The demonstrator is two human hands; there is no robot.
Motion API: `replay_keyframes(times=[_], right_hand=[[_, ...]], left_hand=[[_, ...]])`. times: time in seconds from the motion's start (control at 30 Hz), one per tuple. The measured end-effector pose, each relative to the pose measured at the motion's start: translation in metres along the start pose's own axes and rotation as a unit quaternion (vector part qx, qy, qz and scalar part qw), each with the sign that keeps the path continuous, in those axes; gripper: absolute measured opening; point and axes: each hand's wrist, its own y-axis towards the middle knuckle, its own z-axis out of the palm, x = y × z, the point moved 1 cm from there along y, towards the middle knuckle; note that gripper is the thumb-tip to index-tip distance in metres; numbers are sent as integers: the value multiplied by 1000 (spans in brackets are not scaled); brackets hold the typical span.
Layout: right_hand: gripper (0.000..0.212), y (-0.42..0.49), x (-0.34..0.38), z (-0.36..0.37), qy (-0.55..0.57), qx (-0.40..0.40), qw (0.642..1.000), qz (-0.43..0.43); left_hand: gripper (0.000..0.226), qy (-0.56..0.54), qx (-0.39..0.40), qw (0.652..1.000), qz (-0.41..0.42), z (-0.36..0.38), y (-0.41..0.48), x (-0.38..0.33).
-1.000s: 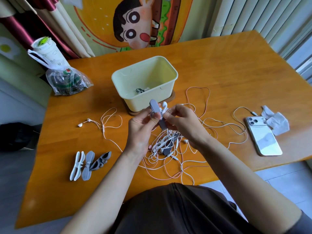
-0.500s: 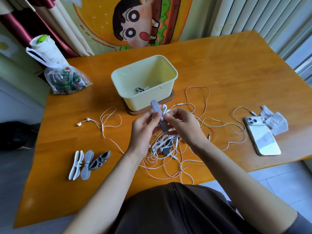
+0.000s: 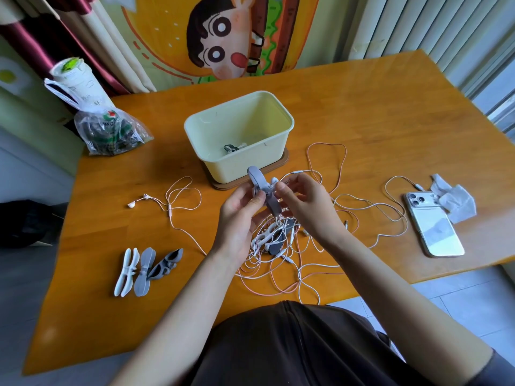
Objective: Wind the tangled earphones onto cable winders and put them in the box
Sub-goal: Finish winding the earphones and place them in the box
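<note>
Spare winders (image 3: 145, 271): three lay side by side on the tabletop (image 3: 362, 107), front left, well apart from the hands.
Left hand (image 3: 239, 215): its grip was clamped on the grey winder (image 3: 263, 193), with thumb and fingers pinching its middle.
Grey winder: it was held above the tangle (image 3: 278, 246), just in front of the box (image 3: 239, 140). Its long axis ran away from the person, and the far end tipped left toward the box.
Right hand (image 3: 303, 207): its grip was pinched on a white earbud (image 3: 274, 181), touching the winder's right side.
Coming move: the cord lay to the winder's right, so I judged the wraps had to cross its long axis.
</note>
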Motion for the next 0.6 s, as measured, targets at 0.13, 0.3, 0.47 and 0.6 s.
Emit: replay_keyframes(times=[0.13, 0.3, 0.47, 0.6], right_hand=[[18, 0, 1, -1, -34, 7, 999, -29], [17, 3, 2, -2, -31, 16, 999, -5], [12, 2, 3, -5, 55, 61, 995, 64], [10, 0, 0, -4, 98, 71, 989, 89]], left_hand=[[22, 4, 2, 1000, 7, 2, -1, 0], [32, 40, 4, 998, 55, -1, 0, 1], [39, 91, 16, 989, 116, -5, 1, -3], [34, 136, 36, 980, 140, -6, 1, -3]])
